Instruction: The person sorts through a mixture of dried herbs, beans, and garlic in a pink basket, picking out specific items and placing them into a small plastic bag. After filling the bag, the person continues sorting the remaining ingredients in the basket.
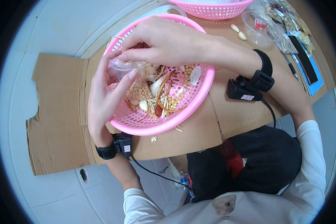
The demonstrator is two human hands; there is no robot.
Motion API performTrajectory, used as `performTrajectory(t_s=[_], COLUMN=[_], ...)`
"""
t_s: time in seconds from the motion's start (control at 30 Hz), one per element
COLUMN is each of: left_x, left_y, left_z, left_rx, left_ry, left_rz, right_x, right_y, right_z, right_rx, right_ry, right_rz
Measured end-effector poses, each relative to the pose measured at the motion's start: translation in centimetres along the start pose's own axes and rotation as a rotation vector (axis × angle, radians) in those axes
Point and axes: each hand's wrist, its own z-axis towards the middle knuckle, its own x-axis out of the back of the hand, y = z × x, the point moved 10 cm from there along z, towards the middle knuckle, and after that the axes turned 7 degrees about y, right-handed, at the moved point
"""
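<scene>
My left hand is wrapped round the side of a clear plastic bag, thumb across its front. Pale round beans show through or behind the bag. At its upper end my right hand is closed, thumb and fingers pinched on the bag's mouth; the fingertips are partly hidden. Both hands are over a pink perforated basket. Inside the basket lie loose soybeans, brown root strips, thin pale sticks, white pieces and a red date. A white oval label lies at the basket's right side.
The basket stands on cardboard. Behind it are a second pink basket, garlic cloves, a clear tub and bagged goods. A pen, black phone-like slab and blue notebook lie right. Cables trail from both wrist devices.
</scene>
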Motion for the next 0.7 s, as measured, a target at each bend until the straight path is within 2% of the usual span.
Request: performTrajectory(t_s=[0.07,0.2,0.27,0.3,0.37,0.4,0.47,0.5,0.57,0.7], left_x=[0.1,0.0,0.1,0.2,0.4,0.6,0.7,0.8,1.0,0.9], left_y=[0.0,0.0,0.2,0.1,0.0,0.0,0.1,0.2,0.0,0.2], left_z=[0.0,0.1,0.1,0.1,0.2,0.2,0.2,0.2,0.2,0.1], left_rx=[0.001,-0.033,-0.012,0.009,0.010,0.009,-0.001,-0.008,0.002,0.014], left_ry=[-0.004,0.017,0.022,0.027,0.043,0.061,0.084,0.110,0.102,0.102], left_rz=[0.007,-0.019,0.011,0.041,0.051,0.063,0.070,0.078,0.085,0.091], right_x=[-0.3,-0.4,2.8,3.3,2.0,1.7,-2.6,-2.6,-4.1,-4.4], right_y=[0.6,1.1,0.2,-0.1,2.5,2.4,4.2,4.2,4.4,3.8], right_z=[0.0,0.2,0.5,0.5,-0.2,-0.4,-2.7,-2.8,-4.2,-4.6], right_rx=[-0.076,-0.091,-0.009,-0.010,-0.323,-0.323,-0.482,-0.484,-0.544,-0.510], right_ry=[-0.058,-0.033,0.304,0.304,-0.019,-0.018,-0.428,-0.428,-0.614,-0.679], right_rz=[-0.025,-0.025,-0.157,-0.157,-0.259,-0.259,-0.246,-0.246,-0.183,-0.235])
